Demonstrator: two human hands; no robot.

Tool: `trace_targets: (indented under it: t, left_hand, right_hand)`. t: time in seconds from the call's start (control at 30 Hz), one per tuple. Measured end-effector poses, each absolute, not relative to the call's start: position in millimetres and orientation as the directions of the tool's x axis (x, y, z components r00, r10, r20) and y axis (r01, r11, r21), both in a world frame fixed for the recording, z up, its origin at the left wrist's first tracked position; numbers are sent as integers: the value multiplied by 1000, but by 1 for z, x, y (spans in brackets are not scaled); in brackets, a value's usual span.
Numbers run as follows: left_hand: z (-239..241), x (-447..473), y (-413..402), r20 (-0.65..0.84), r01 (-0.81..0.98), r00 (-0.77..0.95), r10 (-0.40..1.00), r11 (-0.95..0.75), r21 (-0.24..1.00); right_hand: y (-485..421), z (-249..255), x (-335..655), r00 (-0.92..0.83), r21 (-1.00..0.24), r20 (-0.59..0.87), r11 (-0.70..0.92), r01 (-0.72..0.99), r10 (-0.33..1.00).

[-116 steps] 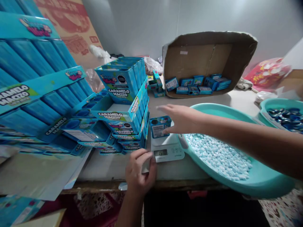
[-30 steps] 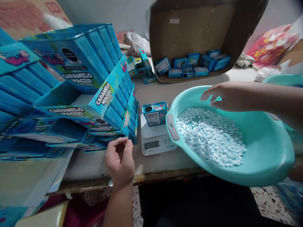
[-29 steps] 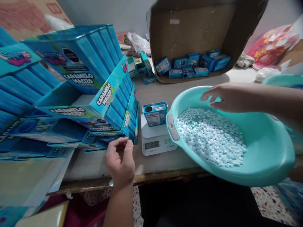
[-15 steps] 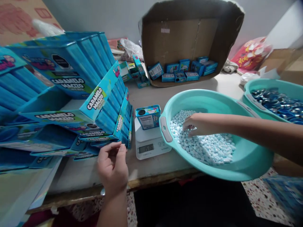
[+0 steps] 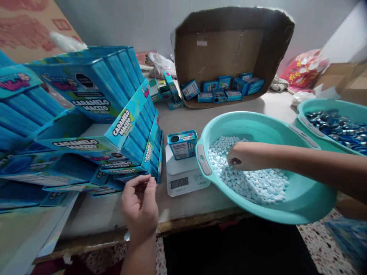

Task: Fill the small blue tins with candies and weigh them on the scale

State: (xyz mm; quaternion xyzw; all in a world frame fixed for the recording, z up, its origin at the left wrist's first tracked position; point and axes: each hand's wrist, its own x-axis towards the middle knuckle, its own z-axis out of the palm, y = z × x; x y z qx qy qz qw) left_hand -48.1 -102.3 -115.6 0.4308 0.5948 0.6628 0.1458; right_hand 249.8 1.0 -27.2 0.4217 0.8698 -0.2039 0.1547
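My right hand (image 5: 243, 156) reaches into a turquoise tub (image 5: 312, 208), just over a bed of small pale blue candies (image 5: 255, 187). Its fingers are curled closed, and whatever may be inside them is hidden. Near the table's front edge, left of a white kitchen scale (image 5: 187, 183), rests my left hand (image 5: 140, 202). There the thumb and index tips come together; I cannot make out anything between them. On the scale an upright blue tin-like box (image 5: 182, 145) labelled "Caramelo Macizo" stands, with the display at about 153.6.
Stacked blue display cartons (image 5: 94, 126) rise at the left. Behind, an upended cardboard box (image 5: 218, 57) holds several small blue boxes (image 5: 219, 96). Another turquoise tub (image 5: 338, 137) at the right contains blue and silver pieces (image 5: 338, 124). A red patterned bag (image 5: 302, 72) lies beyond.
My right hand has shifted slightly right in the tub, its fingers drawn in more tightly. The view has tilted a little; my left hand keeps its pose beside the scale.
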Motion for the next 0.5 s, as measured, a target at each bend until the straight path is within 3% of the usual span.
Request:
trace_targets:
  t: [0.13, 0.33, 0.43, 0.5]
  left_hand:
    - [-117, -49, -102, 381, 311, -588, 713, -236, 921]
    - [-116, -50, -104, 344, 306, -605, 718, -189, 933]
    - [-116, -51, -104, 315, 291, -606, 731, -165, 942]
    - [-117, -51, -104, 316, 272, -599, 736, -184, 945]
  right_hand:
    - [9, -10, 251, -652, -226, -371, 617, 754, 661]
    - [40, 56, 217, -718, -167, -56, 703, 692, 694]
    - [50, 76, 178, -793, -159, 117, 799, 580, 598]
    - [54, 78, 152, -847, -181, 149, 857, 483, 509]
